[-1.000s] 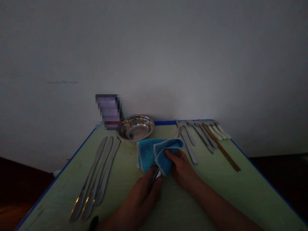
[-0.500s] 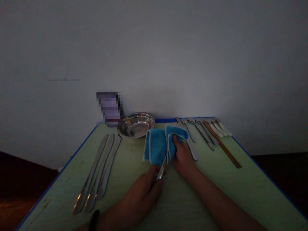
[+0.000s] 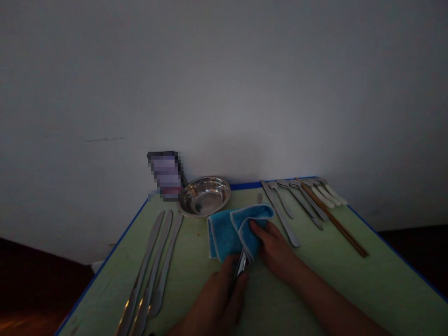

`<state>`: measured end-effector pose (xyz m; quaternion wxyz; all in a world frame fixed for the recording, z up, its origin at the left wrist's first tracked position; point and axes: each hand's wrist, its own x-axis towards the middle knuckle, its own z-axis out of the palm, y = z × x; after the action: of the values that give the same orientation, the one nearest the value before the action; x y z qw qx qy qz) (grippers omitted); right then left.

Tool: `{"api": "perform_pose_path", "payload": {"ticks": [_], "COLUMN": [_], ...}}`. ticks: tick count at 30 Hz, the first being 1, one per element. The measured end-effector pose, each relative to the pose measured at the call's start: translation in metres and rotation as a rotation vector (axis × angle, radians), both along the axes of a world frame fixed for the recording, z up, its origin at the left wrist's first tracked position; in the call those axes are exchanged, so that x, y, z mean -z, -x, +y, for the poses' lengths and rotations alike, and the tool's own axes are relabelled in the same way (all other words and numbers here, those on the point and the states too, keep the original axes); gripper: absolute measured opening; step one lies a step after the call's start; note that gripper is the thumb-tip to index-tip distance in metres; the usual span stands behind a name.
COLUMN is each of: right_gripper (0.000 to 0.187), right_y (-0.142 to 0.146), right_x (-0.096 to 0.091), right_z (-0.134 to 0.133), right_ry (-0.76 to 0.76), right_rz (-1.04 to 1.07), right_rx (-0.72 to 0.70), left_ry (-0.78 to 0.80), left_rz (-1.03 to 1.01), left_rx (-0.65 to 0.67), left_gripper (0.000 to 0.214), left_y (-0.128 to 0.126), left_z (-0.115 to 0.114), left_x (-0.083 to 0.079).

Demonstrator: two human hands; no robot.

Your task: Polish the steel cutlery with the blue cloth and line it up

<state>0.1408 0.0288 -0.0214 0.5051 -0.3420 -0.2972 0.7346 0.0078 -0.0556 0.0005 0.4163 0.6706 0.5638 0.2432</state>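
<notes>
My left hand (image 3: pixel 220 298) is closed on the handle of a metal piece of cutlery (image 3: pixel 240 267), likely a knife, whose far end is hidden in a folded blue cloth (image 3: pixel 231 229). My right hand (image 3: pixel 275 247) is closed on that cloth, pinching it round the metal. Both hands are near the middle of a green table (image 3: pixel 350 280) with a blue edge.
Three metal knives (image 3: pixel 154 266) lie side by side at the left. A shiny metal bowl (image 3: pixel 205 196) stands at the back beside a blurred upright object (image 3: pixel 167 175). Several spoons, forks (image 3: pixel 290 205), white-handled pieces (image 3: pixel 329 193) and chopsticks (image 3: pixel 336 221) lie at the back right.
My right hand slid the cloth away along the cutlery, then back toward my left hand. The camera view shifted slightly.
</notes>
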Motion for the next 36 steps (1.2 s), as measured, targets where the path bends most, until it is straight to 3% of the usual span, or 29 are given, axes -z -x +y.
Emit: {"api": "perform_pose_path", "payload": {"ticks": [4, 7, 10, 13, 15, 18, 22, 25, 30, 33, 36], "right_gripper": [0.028, 0.029, 0.031, 0.032, 0.032, 0.03, 0.027, 0.026, 0.025, 0.022, 0.021], "right_y": [-0.002, -0.004, -0.005, -0.006, -0.006, -0.008, -0.009, -0.006, -0.004, -0.006, -0.008], "right_x": [0.0, -0.002, -0.005, -0.006, -0.003, 0.003, 0.006, 0.006, 0.005, 0.002, -0.001], "right_z": [0.01, 0.015, 0.014, 0.013, 0.012, 0.01, 0.006, 0.007, 0.017, 0.02, 0.019], "right_ry": [0.149, 0.194, 0.16, 0.098, 0.03, -0.125, -0.222, -0.092, 0.133, 0.194, 0.201], "right_rz": [0.007, 0.027, 0.018, 0.009, -0.023, -0.149, -0.209, -0.108, 0.18, 0.238, 0.236], "right_rx": [0.256, 0.321, 0.294, 0.287, 0.254, 0.118, -0.024, 0.039, 0.207, 0.222, 0.182], "left_ry": [-0.168, -0.241, -0.191, -0.02, 0.048, 0.07, -0.011, -0.049, -0.119, -0.193, -0.152], "left_rz": [0.231, 0.29, 0.206, -0.062, -0.174, -0.168, -0.078, 0.017, 0.17, 0.22, 0.129], "left_rx": [0.096, 0.16, 0.159, 0.168, 0.091, -0.07, -0.116, -0.069, 0.138, 0.196, 0.176], "left_gripper": [0.036, 0.037, 0.039, 0.04, 0.041, 0.043, 0.043, 0.044, 0.047, 0.051, 0.049], "left_y": [0.002, 0.003, 0.004, 0.005, 0.004, 0.002, 0.004, 0.007, 0.005, 0.004, 0.005], "left_z": [-0.007, -0.011, -0.008, -0.003, 0.0, 0.001, 0.0, 0.001, 0.001, -0.004, -0.005], "left_x": [0.012, 0.024, 0.026, 0.014, 0.005, -0.003, -0.004, -0.006, -0.001, 0.007, 0.008]}}
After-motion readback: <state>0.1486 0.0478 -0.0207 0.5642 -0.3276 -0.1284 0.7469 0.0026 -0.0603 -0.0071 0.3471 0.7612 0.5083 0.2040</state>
